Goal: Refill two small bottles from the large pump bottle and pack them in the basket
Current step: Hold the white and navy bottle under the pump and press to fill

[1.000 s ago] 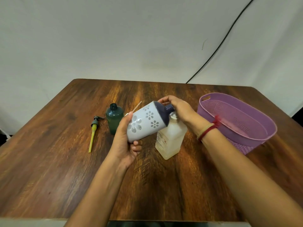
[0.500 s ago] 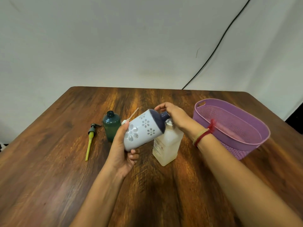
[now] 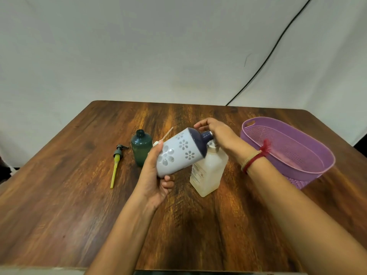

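Observation:
My left hand (image 3: 154,181) grips the base of the large white bottle with flower cut-outs (image 3: 179,151), tilted so its dark blue neck points right and down. Its mouth sits over the top of a small translucent bottle (image 3: 208,171) standing on the table. My right hand (image 3: 216,132) curls around the necks of both bottles where they meet. A small dark green bottle (image 3: 141,147) stands uncapped just left of my left hand. Another pump piece with a thin tube (image 3: 166,134) lies behind the white bottle, mostly hidden.
A grey pump head with a yellow tube (image 3: 116,165) lies on the wooden table (image 3: 59,195) left of the green bottle. A purple plastic basket (image 3: 325,153) stands at the right. A black cable (image 3: 268,62) runs down the wall behind.
The whole scene sits lower in view as my head tilted up. Both hands and the tilted white bottle hold nearly the same pose over the translucent bottle.

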### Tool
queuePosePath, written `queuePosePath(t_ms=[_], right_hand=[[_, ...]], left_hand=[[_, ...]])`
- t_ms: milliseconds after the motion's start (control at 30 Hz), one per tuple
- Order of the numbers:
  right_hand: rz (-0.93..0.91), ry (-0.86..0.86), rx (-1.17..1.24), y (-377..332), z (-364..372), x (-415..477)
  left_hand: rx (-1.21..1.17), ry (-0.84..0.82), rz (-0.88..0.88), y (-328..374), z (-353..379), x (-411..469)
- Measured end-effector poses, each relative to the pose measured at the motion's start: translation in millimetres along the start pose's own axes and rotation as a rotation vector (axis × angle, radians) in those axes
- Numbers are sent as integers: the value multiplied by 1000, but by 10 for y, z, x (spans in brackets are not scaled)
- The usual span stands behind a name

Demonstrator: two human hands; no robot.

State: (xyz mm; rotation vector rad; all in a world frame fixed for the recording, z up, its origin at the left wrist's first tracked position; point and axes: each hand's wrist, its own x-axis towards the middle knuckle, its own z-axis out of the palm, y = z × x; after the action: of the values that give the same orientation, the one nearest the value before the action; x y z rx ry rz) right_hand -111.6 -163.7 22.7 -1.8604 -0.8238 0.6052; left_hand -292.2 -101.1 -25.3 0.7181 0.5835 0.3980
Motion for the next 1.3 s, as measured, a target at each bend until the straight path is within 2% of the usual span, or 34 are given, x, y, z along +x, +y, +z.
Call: queuePosePath(t_ms=[133, 333, 500, 667, 967, 1133, 1300], right_hand=[[-14, -44, -17, -28, -43, -21], [-43, 10, 34, 69, 30, -85], [-17, -64, -12, -49, -35, -89], [-61, -49, 52, 37, -15, -109], [18, -103, 5, -110, -43, -143], [-32, -52, 47, 2, -4, -151], [1, -54, -9, -110, -9, -161]], left_hand=[[-12, -33, 17, 27, 24, 14], [19, -14, 21, 20, -10, 19], [5, -32, 18, 33, 13, -4], [16, -22, 16, 52, 37, -6], [20, -22, 13, 70, 24, -25], [24, -2, -7, 30, 23, -8], [25, -2, 6, 90, 40, -34]])
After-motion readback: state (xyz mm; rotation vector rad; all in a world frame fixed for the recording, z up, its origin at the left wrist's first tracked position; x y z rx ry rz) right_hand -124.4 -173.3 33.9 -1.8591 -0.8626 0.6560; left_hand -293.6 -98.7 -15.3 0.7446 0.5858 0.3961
